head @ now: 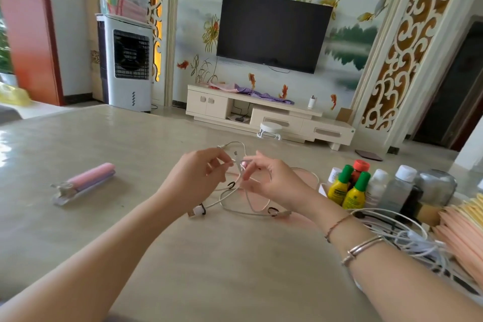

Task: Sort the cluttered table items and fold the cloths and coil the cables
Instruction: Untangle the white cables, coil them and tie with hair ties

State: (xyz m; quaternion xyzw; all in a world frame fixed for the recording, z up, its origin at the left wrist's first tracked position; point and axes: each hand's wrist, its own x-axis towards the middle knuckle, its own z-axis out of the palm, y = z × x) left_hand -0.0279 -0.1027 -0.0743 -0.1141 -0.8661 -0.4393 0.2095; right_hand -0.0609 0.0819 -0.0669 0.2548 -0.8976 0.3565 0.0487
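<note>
A white charging cable lies in loose loops on the beige table, with black bands along it and a USB plug at its near left end. My left hand and my right hand are raised over the table's middle. Each pinches a strand of this cable, and small connector ends stick up between them. More white cables lie tangled at the right, by my right forearm. Folded peach cloths are stacked at the right edge.
A pink and purple roll lies on the table's left side. Several bottles and a dark glass jar stand at the right. Beyond the table are a TV stand, a TV and a white air cooler.
</note>
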